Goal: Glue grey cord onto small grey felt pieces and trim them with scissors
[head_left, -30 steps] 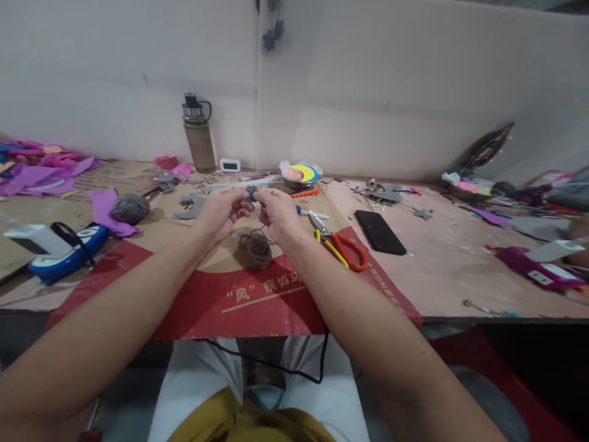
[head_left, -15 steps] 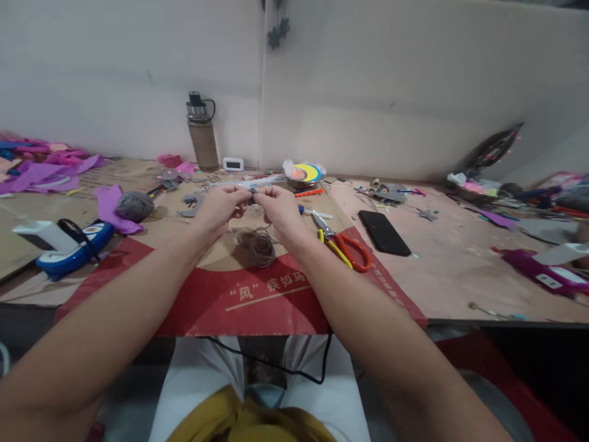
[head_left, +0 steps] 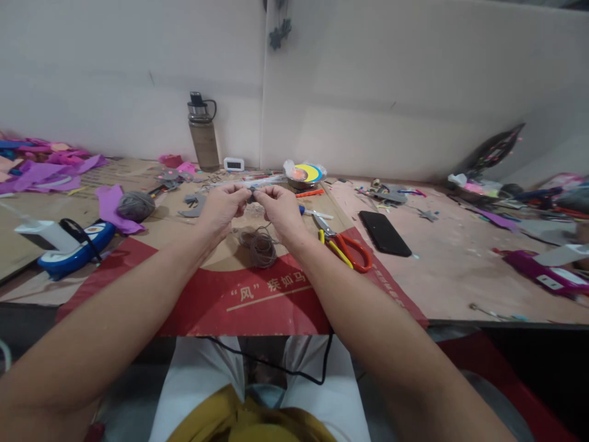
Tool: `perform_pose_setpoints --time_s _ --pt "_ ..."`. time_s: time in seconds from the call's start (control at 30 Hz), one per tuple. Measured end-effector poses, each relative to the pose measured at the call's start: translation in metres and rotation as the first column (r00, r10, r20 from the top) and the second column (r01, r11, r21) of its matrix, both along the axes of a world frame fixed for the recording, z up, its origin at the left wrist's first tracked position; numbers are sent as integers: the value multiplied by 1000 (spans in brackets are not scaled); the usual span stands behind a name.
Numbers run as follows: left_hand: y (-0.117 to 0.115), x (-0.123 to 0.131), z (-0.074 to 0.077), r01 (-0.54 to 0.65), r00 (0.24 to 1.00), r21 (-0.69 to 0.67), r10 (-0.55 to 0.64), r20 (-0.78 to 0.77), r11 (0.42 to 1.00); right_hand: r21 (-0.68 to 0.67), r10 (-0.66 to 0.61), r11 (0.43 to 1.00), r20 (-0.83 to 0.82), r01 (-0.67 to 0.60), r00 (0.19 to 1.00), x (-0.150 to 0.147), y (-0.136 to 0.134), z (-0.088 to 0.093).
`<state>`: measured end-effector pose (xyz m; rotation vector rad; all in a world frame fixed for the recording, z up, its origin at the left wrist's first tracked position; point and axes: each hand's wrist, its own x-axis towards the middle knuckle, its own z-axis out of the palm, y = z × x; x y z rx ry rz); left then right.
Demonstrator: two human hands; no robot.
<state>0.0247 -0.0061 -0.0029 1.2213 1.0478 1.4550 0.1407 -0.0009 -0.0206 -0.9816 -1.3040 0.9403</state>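
My left hand (head_left: 222, 209) and my right hand (head_left: 279, 210) meet above the cardboard sheet (head_left: 207, 264), fingertips pinched together on a small dark piece (head_left: 251, 197) between them. Most of that piece is hidden by the fingers. A loose tangle of brown thread (head_left: 261, 245) lies on the cardboard just below the hands, and strands seem to run up toward the fingers. Red and yellow scissors (head_left: 346, 247) lie to the right of my right hand.
A black phone (head_left: 384, 232) lies right of the scissors. A grey yarn ball (head_left: 135, 205), purple felt (head_left: 108, 209) and a blue device (head_left: 73, 252) sit at left. A water bottle (head_left: 202, 132), a small clock (head_left: 234, 164) and a bowl (head_left: 304, 176) stand by the back wall. Craft scraps crowd the right side.
The hands stay together on the small piece, with only slight finger movement. The view shifted a little since the earliest frame.
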Motion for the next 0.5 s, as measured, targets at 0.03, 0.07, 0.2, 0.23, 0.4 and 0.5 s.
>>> perform_pose_setpoints --time_s 0.03,0.07,0.2,0.23,0.4,0.5 --pt "0 1 -1 3 1000 8 -3 9 1000 11 -16 1000 29 16 999 0 2 -1" --pt "1 1 -2 16 1000 9 -16 19 1000 18 -28 999 49 27 998 0 3 -1" --pt "6 -6 -2 171 984 -74 -167 55 982 -36 0 999 -8 0 1000 6 6 0" --pt "7 -8 -1 218 975 -105 -213 63 970 -71 31 997 -46 -34 998 9 6 1" --pt "8 -18 5 283 958 -192 -266 109 940 -174 165 966 -148 -190 975 17 4 3" --pt "8 -19 4 254 967 -184 -242 83 950 -150 166 971 -140 -186 976 15 4 2"
